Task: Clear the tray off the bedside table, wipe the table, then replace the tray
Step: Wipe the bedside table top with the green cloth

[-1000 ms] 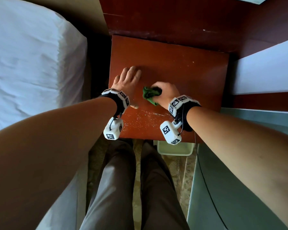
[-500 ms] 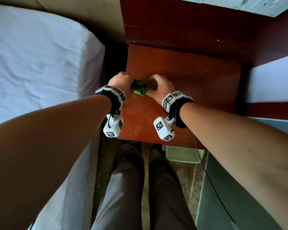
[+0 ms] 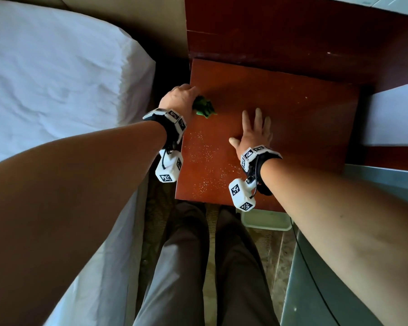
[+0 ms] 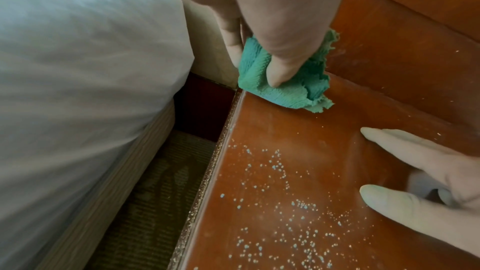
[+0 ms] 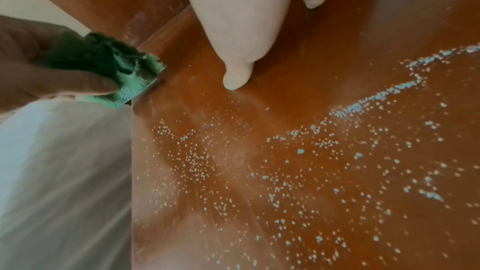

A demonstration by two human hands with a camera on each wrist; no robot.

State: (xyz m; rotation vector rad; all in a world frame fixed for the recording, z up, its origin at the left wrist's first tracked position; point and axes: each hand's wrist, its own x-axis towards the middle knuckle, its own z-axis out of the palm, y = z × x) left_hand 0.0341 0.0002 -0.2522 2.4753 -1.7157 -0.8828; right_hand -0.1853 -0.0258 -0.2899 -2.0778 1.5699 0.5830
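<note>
The reddish-brown bedside table [image 3: 292, 118] has no tray on it. My left hand [image 3: 184, 97] grips a crumpled green cloth [image 3: 204, 108] at the table's left edge, near the back corner. In the left wrist view the fingers curl over the cloth [image 4: 293, 91] and press it onto the wood. My right hand [image 3: 256, 130] rests flat on the middle of the table, fingers spread, holding nothing. White specks [image 3: 207, 161] are scattered over the front left of the top; in the right wrist view these specks [image 5: 298, 171] lie in front of my straight fingers [image 5: 233, 48].
A bed with a white sheet [image 3: 57, 78] stands close on the left, with a narrow gap to the table. A dark wooden panel [image 3: 292, 31] backs the table. A pale tray-like container [image 3: 265, 221] sits on the floor under the front edge. A grey surface [image 3: 351, 278] is at right.
The green cloth passed from my right hand to my left, which carried it to the table's left edge. My right hand let go, opened and settled flat further right.
</note>
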